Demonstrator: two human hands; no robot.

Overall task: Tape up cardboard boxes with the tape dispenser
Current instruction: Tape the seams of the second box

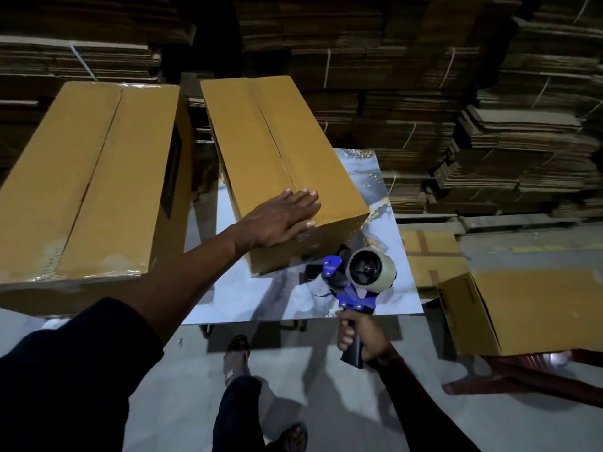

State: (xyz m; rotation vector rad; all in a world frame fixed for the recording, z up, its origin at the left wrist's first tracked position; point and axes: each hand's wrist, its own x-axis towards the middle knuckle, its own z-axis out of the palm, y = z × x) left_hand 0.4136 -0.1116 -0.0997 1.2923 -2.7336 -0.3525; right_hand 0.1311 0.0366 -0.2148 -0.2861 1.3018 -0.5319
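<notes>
Step before taping: my left hand (pixel 280 220) presses flat, fingers straight, on the untaped box (pixel 277 164) on the tabletop (pixel 385 295); my right hand (pixel 359 337) grips the tape dispenser (pixel 355 282), which must next reach the near seam end.

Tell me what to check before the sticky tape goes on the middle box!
1. Flaps closed on the middle box: ok, seam shut.
2. Box held steady: ok, left hand lies flat on its near end.
3. Tape dispenser gripped: ok, right hand holds the handle.
4. Tape on the roll: ok.
5. Dispenser at the seam: not ok, it is beside the box's near end.
6. Tape's loose end ready: cannot tell.
</notes>
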